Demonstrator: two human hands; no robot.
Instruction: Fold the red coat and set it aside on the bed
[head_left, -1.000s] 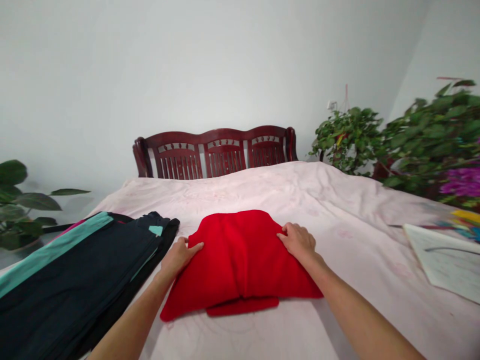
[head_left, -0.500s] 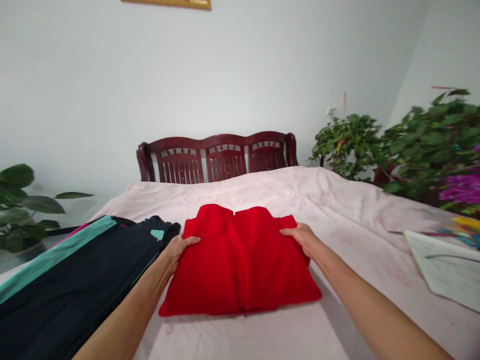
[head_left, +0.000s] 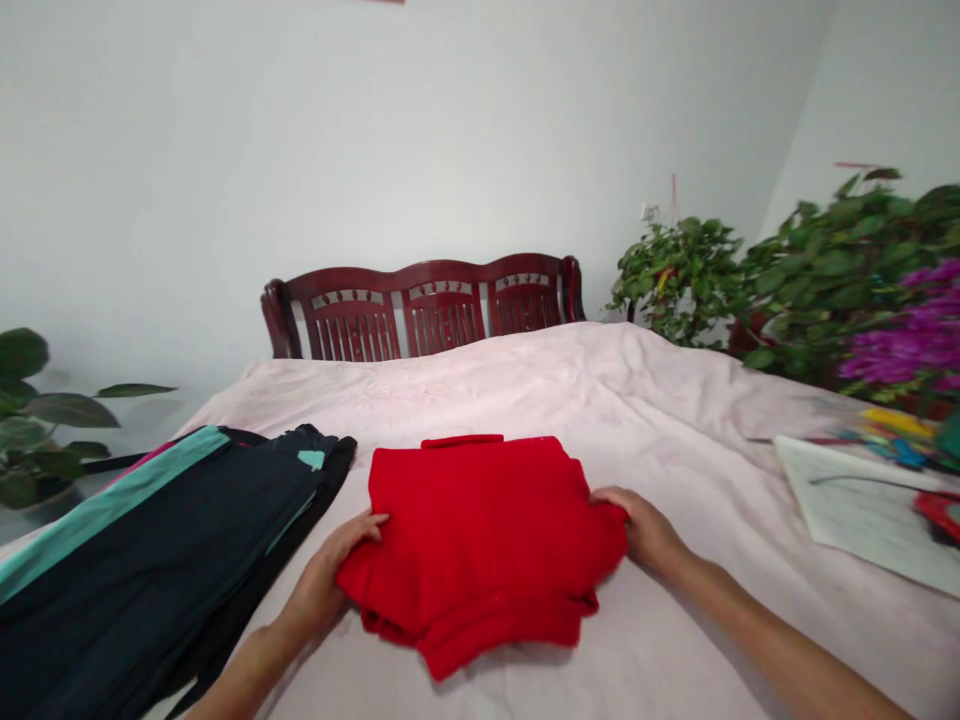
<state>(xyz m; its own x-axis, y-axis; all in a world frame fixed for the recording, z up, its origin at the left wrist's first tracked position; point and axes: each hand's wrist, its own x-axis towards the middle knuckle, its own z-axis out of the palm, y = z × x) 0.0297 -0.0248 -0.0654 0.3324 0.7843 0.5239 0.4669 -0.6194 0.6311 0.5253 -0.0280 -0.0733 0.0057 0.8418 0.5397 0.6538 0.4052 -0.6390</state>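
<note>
A red sweater (head_left: 480, 530) lies folded in front of me, with a thick band that looks like its collar nearest to me. My left hand (head_left: 341, 560) is closed on its left edge, thumb on top and the other fingers partly hidden under the cloth. At the opposite edge, my right hand (head_left: 646, 528) pinches the red fabric, its fingertips partly behind the fold. Dark trousers (head_left: 172, 550) with a teal stripe are spread to the left of my left hand, apart from the sweater.
The pale pink bedsheet (head_left: 675, 480) lies under everything. A white sheet of paper (head_left: 855, 520) and colourful small items are on the right. Leafy plants (head_left: 847, 270) with purple flowers (head_left: 915, 330) border the right side; a dark wooden bench back (head_left: 427, 310) stands behind.
The red sweater has been turned, so its collar-like band now faces me and a straight folded edge lies at the far side. Both hands have come a little nearer to me.
</note>
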